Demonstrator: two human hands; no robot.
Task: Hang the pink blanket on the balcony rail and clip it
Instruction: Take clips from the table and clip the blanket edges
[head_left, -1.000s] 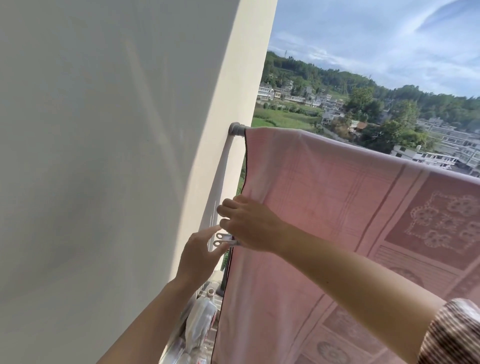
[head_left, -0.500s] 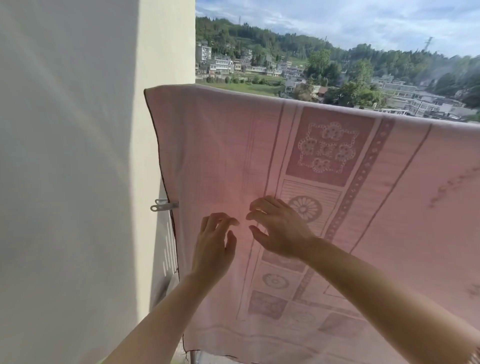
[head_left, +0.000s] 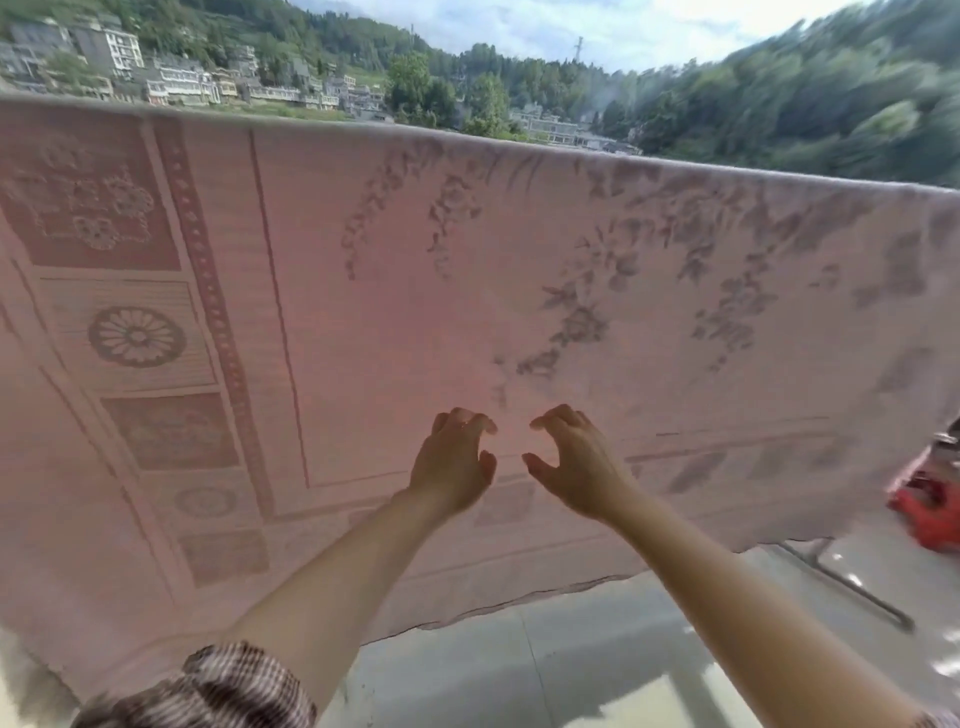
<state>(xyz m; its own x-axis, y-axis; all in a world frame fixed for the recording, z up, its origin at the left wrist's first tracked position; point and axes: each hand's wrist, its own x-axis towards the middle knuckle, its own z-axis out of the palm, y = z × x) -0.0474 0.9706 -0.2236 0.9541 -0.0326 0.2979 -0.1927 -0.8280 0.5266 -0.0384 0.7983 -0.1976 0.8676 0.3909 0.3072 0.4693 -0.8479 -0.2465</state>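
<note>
On the rail: pink blanket (head_left: 415, 291) draped over the top, hanging flat across the whole view; rail itself covered.
Left hand (head_left: 451, 465): raised before the cloth, fingers loosely bent, holding nothing.
Right hand (head_left: 574, 467): just beside it, same pose, empty.
Contact with cloth: cannot tell.
Floor (head_left: 571, 670): pale tiles below the hem.
Far right: red object (head_left: 930, 512), blurred.

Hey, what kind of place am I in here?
Probably a high home balcony: a pink blanket hangs drying at the edge, pale floor lies below it, and houses and wooded hills spread out beyond.
</note>
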